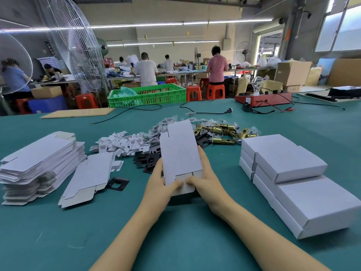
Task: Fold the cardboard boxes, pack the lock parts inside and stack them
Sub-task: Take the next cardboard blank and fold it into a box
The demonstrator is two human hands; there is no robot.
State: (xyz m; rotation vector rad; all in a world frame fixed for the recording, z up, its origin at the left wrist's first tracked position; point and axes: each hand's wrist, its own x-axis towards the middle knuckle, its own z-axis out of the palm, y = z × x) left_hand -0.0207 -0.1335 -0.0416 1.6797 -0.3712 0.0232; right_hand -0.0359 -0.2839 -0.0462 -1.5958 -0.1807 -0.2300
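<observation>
Both hands hold a white cardboard box blank [180, 153] over the middle of the green counter [175, 231], tilted up and away, its notched far flap raised and its rounded near flap bent down. The left hand [160, 184] and right hand [207, 180] grip its side edges, fingers [201, 155] curled behind and thumbs pinching that near flap. Finished white boxes [289, 163] are stacked to the right (flat blanks [39, 159] piled left), brass latches [222, 132] beyond.

Flat blanks [37, 165] left, stacked boxes [289, 173] right, lock parts [220, 132] behind held box [180, 153].
</observation>
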